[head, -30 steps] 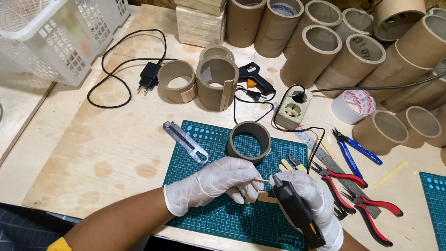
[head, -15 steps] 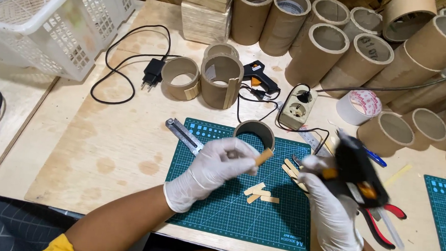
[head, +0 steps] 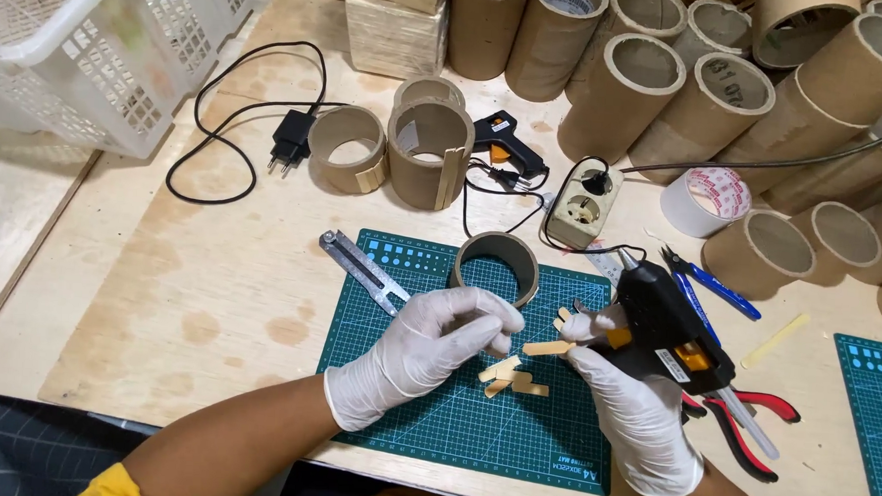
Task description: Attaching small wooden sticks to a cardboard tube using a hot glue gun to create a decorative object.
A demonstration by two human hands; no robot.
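Observation:
Both hands wear white gloves and meet over a green cutting mat point(head: 473, 428). My right hand point(head: 632, 415) grips a black glue gun point(head: 670, 327) with its nozzle pointing up and left. A small wooden stick point(head: 548, 349) sits between the fingertips of both hands; my left hand point(head: 427, 352) pinches its left end. Several more short wooden sticks point(head: 510, 380) lie on the mat just below. A short cardboard ring point(head: 498, 265) stands at the mat's far edge, and a grey utility knife point(head: 361, 269) lies to its left.
Tall cardboard tubes point(head: 621, 92) line the back and right. Two short tubes point(head: 427, 153) with sticks glued on, a second glue gun point(head: 505, 142), a power socket point(head: 584, 205), a tape roll point(head: 713, 200), blue pliers point(head: 712, 285) and red pliers point(head: 750, 430) surround the mat. A white basket point(head: 93, 44) stands far left.
My right hand has lowered the glue gun from mid-air to beside my left hand. My left hand has brought the stick down from near the ring towards the gun.

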